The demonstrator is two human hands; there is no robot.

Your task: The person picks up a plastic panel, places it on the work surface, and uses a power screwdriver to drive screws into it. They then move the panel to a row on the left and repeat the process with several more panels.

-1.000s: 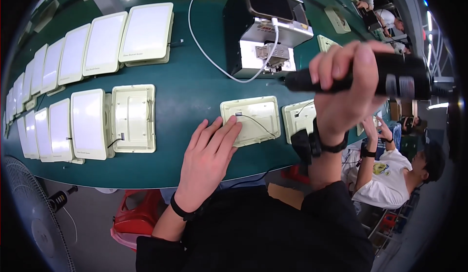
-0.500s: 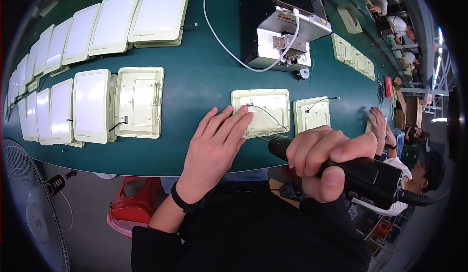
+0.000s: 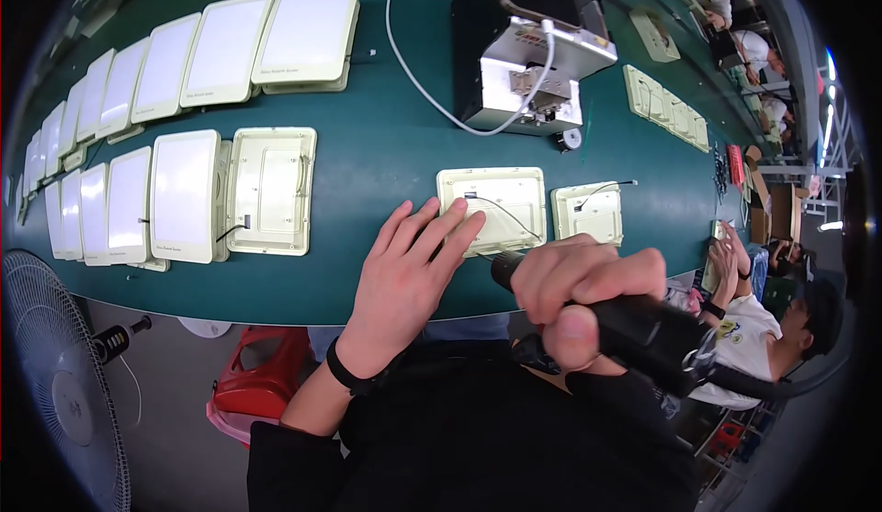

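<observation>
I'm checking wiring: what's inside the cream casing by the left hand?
A thin dark cable runs from a small dark rectangle across the cream casing. The left hand covers its lower-left corner; that part is hidden.

Observed in head view: left hand (image 3: 404,269) spread across left edge of cream casing (image 3: 507,192), hollow side up, thin dark wire (image 3: 505,211) inside. Found right hand (image 3: 588,282) wrapped around black handheld power tool (image 3: 652,333), nose at near edge of same casing; tip contact not determinable. Noted just right: smaller-looking second casing (image 3: 602,225). Beyond, on green tabletop (image 3: 377,163): black-and-silver machine (image 3: 519,99) with white cable (image 3: 548,48). To left: two overlapping rows of white-faced panels (image 3: 186,195), nearer row ending in upturned casing (image 3: 257,168). Below table edge: red stool (image 3: 253,388), fan (image 3: 73,402). At right: co-worker (image 3: 749,347) in white shirt.
</observation>
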